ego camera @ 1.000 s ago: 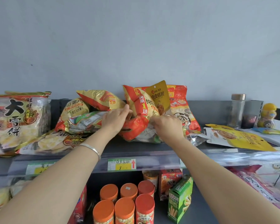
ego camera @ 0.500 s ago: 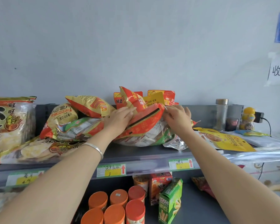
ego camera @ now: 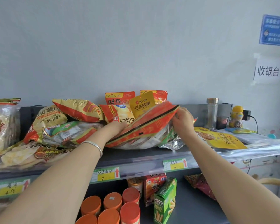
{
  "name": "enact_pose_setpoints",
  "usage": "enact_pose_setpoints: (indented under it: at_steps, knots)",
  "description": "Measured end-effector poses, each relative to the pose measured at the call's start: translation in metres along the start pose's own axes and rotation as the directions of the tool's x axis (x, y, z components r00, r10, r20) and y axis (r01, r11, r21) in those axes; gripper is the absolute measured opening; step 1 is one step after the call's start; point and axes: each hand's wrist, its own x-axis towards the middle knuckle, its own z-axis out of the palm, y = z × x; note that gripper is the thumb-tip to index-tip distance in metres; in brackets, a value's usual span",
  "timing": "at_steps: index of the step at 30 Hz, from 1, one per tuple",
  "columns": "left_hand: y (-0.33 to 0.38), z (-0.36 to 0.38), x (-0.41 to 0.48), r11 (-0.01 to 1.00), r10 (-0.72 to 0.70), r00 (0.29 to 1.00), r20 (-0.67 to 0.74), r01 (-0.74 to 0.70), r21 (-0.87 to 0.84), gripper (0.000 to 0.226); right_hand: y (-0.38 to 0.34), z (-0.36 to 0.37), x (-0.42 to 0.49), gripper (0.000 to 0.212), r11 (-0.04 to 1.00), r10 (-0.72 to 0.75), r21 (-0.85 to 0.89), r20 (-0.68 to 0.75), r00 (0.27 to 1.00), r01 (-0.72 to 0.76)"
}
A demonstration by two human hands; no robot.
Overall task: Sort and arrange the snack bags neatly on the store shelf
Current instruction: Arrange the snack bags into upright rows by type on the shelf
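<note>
A large clear bag with a red zip-top band [ego camera: 142,130] lies on the grey top shelf [ego camera: 136,156], full of small packets. My right hand [ego camera: 183,120] pinches the band's right corner. My left hand [ego camera: 115,128] holds the band's left part, its fingers tucked behind it. Behind the bag stand a yellow walnut pouch [ego camera: 141,104], a red and yellow chip bag [ego camera: 118,114] and two red bags [ego camera: 120,97] against the wall. To the left lies a pile of yellow chip bags [ego camera: 50,118].
A big rice-cracker bag [ego camera: 2,125] stands at the far left. A flat yellow pouch [ego camera: 220,138], a glass bottle [ego camera: 212,113] and a yellow toy bottle [ego camera: 236,117] sit at the right. Orange-lidded cans [ego camera: 110,206] and a green box [ego camera: 165,201] fill the lower shelf.
The red-banded bag has been tipped down flatter, its band now stretched wide between my hands. My right hand moved right to the band's corner. The camera view shifted right.
</note>
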Motion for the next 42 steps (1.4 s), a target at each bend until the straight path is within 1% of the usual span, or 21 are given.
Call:
enact_pose_setpoints:
  at_steps: [3,4,6,8,10,13,14,15,17,18,19,21,25,27,29,31,32,34,36,39,42]
  knots:
    - [0.004,-0.001,-0.006,0.992,0.056,0.998,-0.036,-0.060,-0.111,0.052,0.002,0.001,0.002,0.025,0.981,0.178,-0.067,-0.059,0.982,-0.182]
    - [0.004,0.001,-0.010,0.989,0.072,0.997,0.007,-0.070,-0.133,0.051,0.001,0.002,0.001,0.032,0.962,0.270,-0.028,-0.044,0.962,-0.272]
    - [0.002,0.008,-0.018,0.984,0.092,0.985,0.149,-0.067,-0.165,0.054,-0.005,0.001,-0.001,0.049,0.864,0.466,0.226,-0.023,0.885,-0.449]
    - [0.002,0.017,-0.026,0.988,0.048,0.963,0.264,-0.008,-0.153,0.057,-0.011,0.001,-0.003,0.040,0.647,0.597,0.574,0.029,0.802,-0.502]
    - [0.000,0.024,-0.033,0.990,-0.002,0.953,0.302,0.045,-0.137,0.063,0.000,0.002,-0.001,0.045,0.513,0.639,0.680,0.104,0.762,-0.523]
    - [0.000,0.031,-0.038,0.984,-0.036,0.952,0.303,0.087,-0.156,0.093,0.010,-0.013,-0.005,0.039,0.525,0.571,0.656,0.201,0.796,-0.542]
    - [0.001,0.034,-0.038,0.985,-0.019,0.956,0.292,0.067,-0.156,0.093,0.013,-0.021,-0.007,0.034,0.499,0.578,0.669,0.217,0.787,-0.551]
    - [0.005,0.037,-0.043,0.987,0.007,0.960,0.280,0.039,-0.157,0.085,0.019,-0.029,-0.008,0.035,0.440,0.601,0.674,0.271,0.752,-0.594]
    - [0.012,0.043,-0.048,0.986,0.050,0.970,0.237,-0.010,-0.167,0.072,0.030,-0.043,-0.010,0.062,0.322,0.611,0.594,0.465,0.641,-0.738]
    - [0.014,0.046,-0.051,0.984,0.066,0.970,0.234,-0.025,-0.174,0.074,0.032,-0.047,-0.014,0.076,0.312,0.603,0.505,0.549,0.579,-0.804]
    - [0.017,0.049,-0.052,0.984,0.065,0.971,0.230,-0.024,-0.177,0.079,0.033,-0.053,-0.019,0.079,0.329,0.571,0.426,0.621,0.537,-0.843]
    - [0.019,0.054,-0.054,0.976,0.079,0.978,0.195,-0.036,-0.217,0.095,0.032,-0.062,-0.025,0.052,0.372,0.489,0.364,0.705,0.514,-0.854]
    - [0.016,0.057,-0.054,0.898,-0.013,0.999,-0.044,-0.008,-0.439,0.072,0.043,-0.076,-0.032,0.028,0.394,0.459,0.486,0.631,0.625,-0.780]
    - [0.018,0.057,-0.062,0.845,-0.034,0.999,-0.026,0.015,-0.535,0.069,0.052,-0.080,-0.034,0.015,0.407,0.517,0.500,0.563,0.644,-0.764]
    - [0.018,0.061,-0.067,0.838,-0.074,0.997,0.027,0.076,-0.540,0.075,0.057,-0.083,-0.035,0.014,0.537,0.523,0.440,0.496,0.693,-0.720]
    - [0.010,0.068,-0.063,0.815,-0.083,0.994,0.065,0.105,-0.569,0.078,0.056,-0.087,-0.040,0.024,0.651,0.477,0.366,0.485,0.733,-0.665]
    - [0.005,0.072,-0.060,0.810,-0.085,0.993,0.082,0.116,-0.575,0.082,0.056,-0.089,-0.042,0.038,0.665,0.459,0.337,0.519,0.721,-0.667]
    - [0.003,0.076,-0.066,0.805,-0.086,0.990,0.114,0.137,-0.577,0.086,0.057,-0.089,-0.048,0.047,0.646,0.450,0.283,0.609,0.653,-0.709]
    - [0.008,0.079,-0.082,0.811,-0.061,0.993,0.105,0.111,-0.574,0.064,0.059,-0.088,-0.058,0.041,0.603,0.477,0.226,0.666,0.573,-0.765]
    - [0.006,0.086,-0.085,0.835,-0.069,0.997,0.019,0.068,-0.546,0.060,0.060,-0.085,-0.073,0.029,0.549,0.424,0.205,0.767,0.482,-0.810]
    - [0.002,0.090,-0.086,0.820,-0.005,0.996,-0.087,-0.046,-0.570,0.061,0.058,-0.081,-0.083,0.030,0.516,0.361,0.311,0.767,0.531,-0.798]
